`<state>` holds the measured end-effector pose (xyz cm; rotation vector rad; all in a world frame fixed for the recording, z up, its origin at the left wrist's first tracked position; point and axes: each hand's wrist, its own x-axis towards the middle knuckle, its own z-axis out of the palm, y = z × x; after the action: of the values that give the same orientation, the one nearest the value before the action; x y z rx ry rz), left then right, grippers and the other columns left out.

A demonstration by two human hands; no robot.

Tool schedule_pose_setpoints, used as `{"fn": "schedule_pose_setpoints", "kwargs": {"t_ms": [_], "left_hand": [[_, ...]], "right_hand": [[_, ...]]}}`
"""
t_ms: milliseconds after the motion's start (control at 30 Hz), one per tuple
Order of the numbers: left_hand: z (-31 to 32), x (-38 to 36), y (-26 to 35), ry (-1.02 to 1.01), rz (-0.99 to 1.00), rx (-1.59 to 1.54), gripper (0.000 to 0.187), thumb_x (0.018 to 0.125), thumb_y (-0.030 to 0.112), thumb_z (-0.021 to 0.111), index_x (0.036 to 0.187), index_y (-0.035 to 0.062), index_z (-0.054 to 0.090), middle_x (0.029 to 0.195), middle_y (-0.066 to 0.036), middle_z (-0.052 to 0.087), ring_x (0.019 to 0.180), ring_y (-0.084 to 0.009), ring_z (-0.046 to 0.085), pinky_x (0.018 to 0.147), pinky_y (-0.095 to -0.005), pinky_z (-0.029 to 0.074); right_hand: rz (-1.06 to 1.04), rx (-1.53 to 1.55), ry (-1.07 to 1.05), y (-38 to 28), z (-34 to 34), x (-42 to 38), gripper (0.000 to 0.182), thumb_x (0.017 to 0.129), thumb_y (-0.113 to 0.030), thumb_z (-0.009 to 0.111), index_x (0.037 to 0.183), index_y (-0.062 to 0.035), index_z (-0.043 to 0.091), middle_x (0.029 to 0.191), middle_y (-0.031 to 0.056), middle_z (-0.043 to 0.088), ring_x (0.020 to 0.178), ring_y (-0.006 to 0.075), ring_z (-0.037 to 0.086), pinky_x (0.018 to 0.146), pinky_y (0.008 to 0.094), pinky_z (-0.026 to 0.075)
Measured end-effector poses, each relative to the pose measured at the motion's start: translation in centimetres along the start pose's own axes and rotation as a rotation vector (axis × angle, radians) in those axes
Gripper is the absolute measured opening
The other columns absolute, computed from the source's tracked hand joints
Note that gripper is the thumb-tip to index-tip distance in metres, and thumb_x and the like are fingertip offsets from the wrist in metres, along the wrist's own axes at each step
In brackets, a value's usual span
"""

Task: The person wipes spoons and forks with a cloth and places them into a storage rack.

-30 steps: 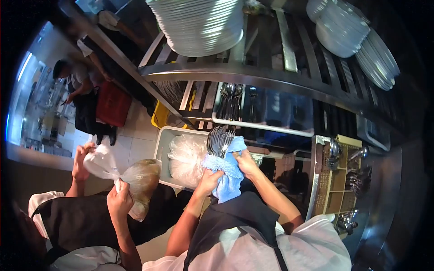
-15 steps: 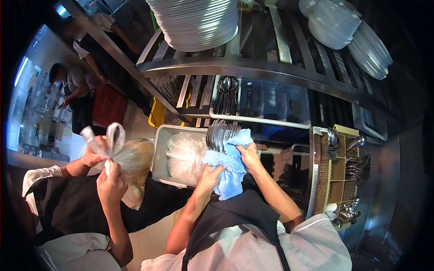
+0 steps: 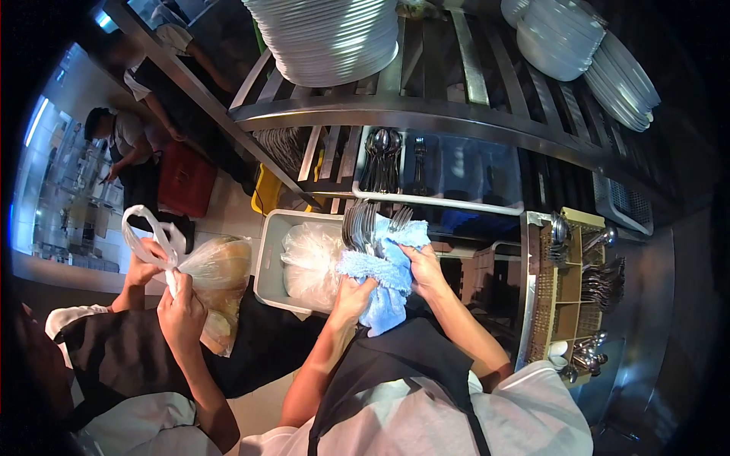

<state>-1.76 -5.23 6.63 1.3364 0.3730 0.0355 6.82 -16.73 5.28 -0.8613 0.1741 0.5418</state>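
Observation:
A bunch of forks [image 3: 359, 228] stands tines up in front of me, its lower part wrapped in a light blue cloth [image 3: 386, 308]. My left hand [image 3: 352, 299] is closed round the bundle from the left, thumb on the cloth; the handles are hidden. My right hand [image 3: 424, 270] grips the cloth on the right side, thumb pressed against it. Between the cloth's folds, a few forks [image 3: 400, 219] stand apart from the main bunch. Just left of the bundle, a clear plastic bag [image 3: 308, 262] lies in a grey bin [image 3: 275, 296].
At left, a co-worker's hands [image 3: 179, 304] hold a knotted plastic bag [image 3: 222, 285]. Beyond the bundle is a cutlery tray [image 3: 441, 201] with spoons and forks. A cutlery caddy [image 3: 564, 304] stands at right. Stacked plates [image 3: 327, 45] rest on the metal rack [image 3: 426, 111] above.
The forks have parted into a larger left bunch and a few at the right against the cloth. The co-worker's hands and bag have shifted slightly left and down.

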Motion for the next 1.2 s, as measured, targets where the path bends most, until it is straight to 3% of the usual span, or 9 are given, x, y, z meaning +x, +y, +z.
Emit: {"fn": "schedule_pose_setpoints", "kwargs": {"t_ms": [100,367,667,800,933,1000,1067,1133,1200], "left_hand": [[0.3,0.2,0.0,0.003,0.045,0.023,0.019,0.074,0.000,0.046,0.091,-0.0015,0.055,0.085,-0.004,0.057,0.077,-0.0115,0.052,0.071,-0.0260,0.041],[0.7,0.1,0.0,0.014,0.045,0.119,0.017,0.073,0.003,0.052,0.089,-0.0002,0.056,0.081,-0.003,0.057,0.075,-0.0114,0.052,0.069,-0.0254,0.042],[0.7,-0.4,0.7,-0.037,0.045,0.195,0.018,0.073,0.000,0.048,0.089,-0.0006,0.055,0.084,-0.004,0.056,0.075,-0.0120,0.052,0.069,-0.0265,0.041],[0.9,-0.3,0.5,-0.047,-0.006,0.092,0.018,0.072,-0.001,0.048,0.088,-0.0004,0.055,0.085,-0.005,0.057,0.075,-0.0127,0.053,0.068,-0.0264,0.041],[1.1,-0.4,0.1,0.026,-0.038,0.109,0.016,0.072,-0.001,0.048,0.086,-0.0006,0.055,0.082,-0.004,0.057,0.074,-0.0121,0.052,0.067,-0.0256,0.041],[1.0,-0.1,0.4,0.028,-0.065,0.158,0.015,0.072,-0.001,0.048,0.086,-0.0006,0.056,0.080,-0.004,0.057,0.073,-0.0115,0.052,0.066,-0.0252,0.041],[0.9,0.0,0.4,0.035,-0.090,0.202,0.015,0.073,-0.001,0.048,0.085,-0.0005,0.056,0.078,-0.003,0.056,0.072,-0.0109,0.051,0.065,-0.0247,0.041],[0.6,0.0,0.2,0.033,-0.061,0.221,0.015,0.073,-0.001,0.048,0.085,-0.0006,0.056,0.077,-0.003,0.056,0.069,-0.0100,0.050,0.062,-0.0239,0.040],[0.9,-0.3,1.7,0.043,-0.090,0.243,0.014,0.073,-0.001,0.048,0.084,-0.0008,0.056,0.077,-0.003,0.056,0.068,-0.0096,0.050,0.061,-0.0237,0.040]], "right_hand": [[0.074,0.109,-0.039,0.7,-0.9,0.2,0.023,0.079,0.002,0.048,0.102,-0.0029,0.048,0.091,0.0068,0.058,0.082,0.0173,0.058,0.077,0.0311,0.047],[-0.072,-0.130,-0.098,-0.6,-0.9,0.4,0.024,0.073,0.002,0.059,0.095,0.0025,0.050,0.088,0.0079,0.058,0.077,0.0133,0.057,0.067,0.0267,0.047],[-0.140,-0.128,-0.002,-1.0,-0.3,0.8,0.020,0.075,0.001,0.057,0.094,-0.0001,0.053,0.087,0.0053,0.059,0.077,0.0128,0.056,0.067,0.0256,0.047],[0.032,-0.002,-0.082,-1.3,0.8,-0.2,0.018,0.078,-0.004,0.055,0.096,-0.0025,0.053,0.088,0.0043,0.058,0.077,0.0124,0.056,0.068,0.0265,0.046],[-0.198,-0.331,0.017,0.8,0.3,1.9,0.014,0.076,-0.008,0.060,0.088,-0.0013,0.058,0.081,0.0037,0.059,0.073,0.0103,0.055,0.066,0.0260,0.044],[-0.168,-0.529,0.104,-0.2,0.9,2.1,0.012,0.074,-0.008,0.061,0.084,-0.0003,0.060,0.080,0.0042,0.061,0.071,0.0099,0.055,0.065,0.0248,0.043],[-0.602,-0.734,0.022,-0.1,1.0,3.2,0.013,0.074,-0.006,0.061,0.084,0.0007,0.059,0.080,0.0051,0.061,0.071,0.0111,0.055,0.066,0.0251,0.043],[-0.503,-0.539,0.032,-1.4,2.0,3.8,0.011,0.071,-0.002,0.062,0.082,0.0009,0.059,0.078,0.0061,0.060,0.070,0.0141,0.056,0.066,0.0262,0.043],[-0.666,-0.476,-0.022,-1.2,2.0,5.4,0.009,0.070,-0.001,0.063,0.077,-0.0003,0.058,0.074,0.0058,0.059,0.069,0.0152,0.055,0.064,0.0267,0.042]]}}
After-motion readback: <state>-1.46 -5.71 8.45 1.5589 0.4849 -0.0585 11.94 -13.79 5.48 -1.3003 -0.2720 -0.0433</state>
